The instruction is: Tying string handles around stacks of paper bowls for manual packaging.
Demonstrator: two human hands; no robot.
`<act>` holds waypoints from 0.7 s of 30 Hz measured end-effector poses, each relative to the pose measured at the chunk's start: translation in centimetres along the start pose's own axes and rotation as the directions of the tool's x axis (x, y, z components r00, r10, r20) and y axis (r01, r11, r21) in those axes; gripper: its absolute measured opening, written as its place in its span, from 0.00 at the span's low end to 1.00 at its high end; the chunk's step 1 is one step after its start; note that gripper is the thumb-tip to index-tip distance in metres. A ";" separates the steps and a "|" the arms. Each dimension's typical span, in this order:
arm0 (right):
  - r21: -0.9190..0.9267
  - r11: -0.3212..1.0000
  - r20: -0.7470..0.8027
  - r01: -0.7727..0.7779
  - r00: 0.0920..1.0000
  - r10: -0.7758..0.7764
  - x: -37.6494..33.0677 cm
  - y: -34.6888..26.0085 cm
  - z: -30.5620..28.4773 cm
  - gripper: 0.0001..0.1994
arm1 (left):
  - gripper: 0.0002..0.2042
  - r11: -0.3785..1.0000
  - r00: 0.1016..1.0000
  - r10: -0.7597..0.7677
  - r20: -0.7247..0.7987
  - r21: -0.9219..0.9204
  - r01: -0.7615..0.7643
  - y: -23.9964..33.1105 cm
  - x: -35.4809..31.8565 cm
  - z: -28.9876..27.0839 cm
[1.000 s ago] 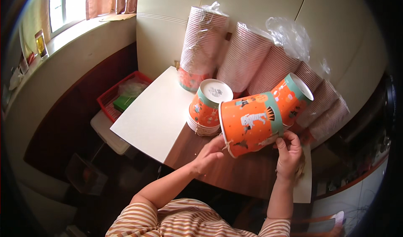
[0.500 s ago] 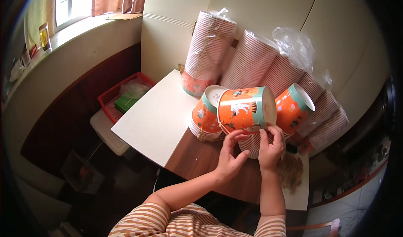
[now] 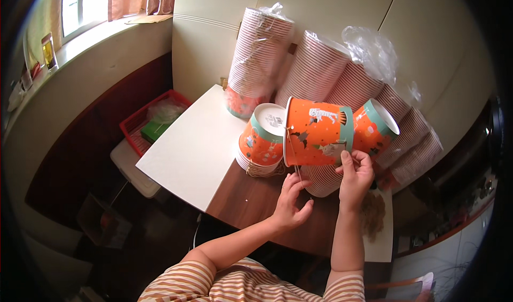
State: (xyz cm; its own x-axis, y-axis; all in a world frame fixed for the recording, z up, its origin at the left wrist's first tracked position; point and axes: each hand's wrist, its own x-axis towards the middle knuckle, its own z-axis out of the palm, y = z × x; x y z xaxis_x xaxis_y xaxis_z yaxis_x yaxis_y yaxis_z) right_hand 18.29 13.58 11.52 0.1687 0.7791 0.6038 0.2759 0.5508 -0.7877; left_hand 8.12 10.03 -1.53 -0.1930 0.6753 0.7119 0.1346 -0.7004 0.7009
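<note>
An orange paper bucket (image 3: pixel 318 133) with a green band and printed figures is tipped on its side above the table. My right hand (image 3: pixel 357 179) grips its base edge between thumb and fingers. By the rim, my left hand (image 3: pixel 291 203) has its fingers curled around a thin tan rubber band (image 3: pixel 297 172) stretched down from the bucket; its thumb stands apart. Just left is an upside-down stack of matching buckets (image 3: pixel 260 144), with tan bands around its lower rims. Another upside-down orange bucket (image 3: pixel 371 128) stands behind on the right.
Tall nested bucket stacks (image 3: pixel 315 67), some in clear plastic, lean along the back wall. A tan heap of bands (image 3: pixel 375 214) lies at the table's right. The table (image 3: pixel 184 147) is part white, part brown. A red basket (image 3: pixel 128 121) sits left of it.
The bucket has turned, bringing a different part of its print into view. My left hand has moved down from its rim, drawing the band out. My right hand stays at the base.
</note>
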 end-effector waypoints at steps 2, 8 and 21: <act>0.068 0.998 -0.020 -0.018 1.000 0.019 0.1 -0.5 0.1 0.11 | 0.24 0.999 1.000 0.010 -0.016 0.035 -0.009 -0.7 -0.1 0.8; 0.082 0.996 -0.051 -0.027 0.998 0.032 -0.2 -1.3 -0.4 0.11 | 0.30 0.954 0.981 -0.177 -0.083 -0.258 0.151 -2.1 0.8 5.3; -0.258 0.773 0.246 0.580 0.813 -0.528 4.2 -0.6 2.6 0.08 | 0.21 0.504 0.892 -0.449 -0.053 -0.839 0.204 -0.9 7.5 8.7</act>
State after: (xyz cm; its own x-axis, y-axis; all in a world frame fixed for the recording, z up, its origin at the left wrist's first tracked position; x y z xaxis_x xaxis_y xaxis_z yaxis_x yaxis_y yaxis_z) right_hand 16.32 17.29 14.20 -0.2408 0.4162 0.8768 0.5554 0.7999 -0.2271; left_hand 14.96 17.74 3.56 -0.2840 0.9047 0.3176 -0.7872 -0.4091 0.4615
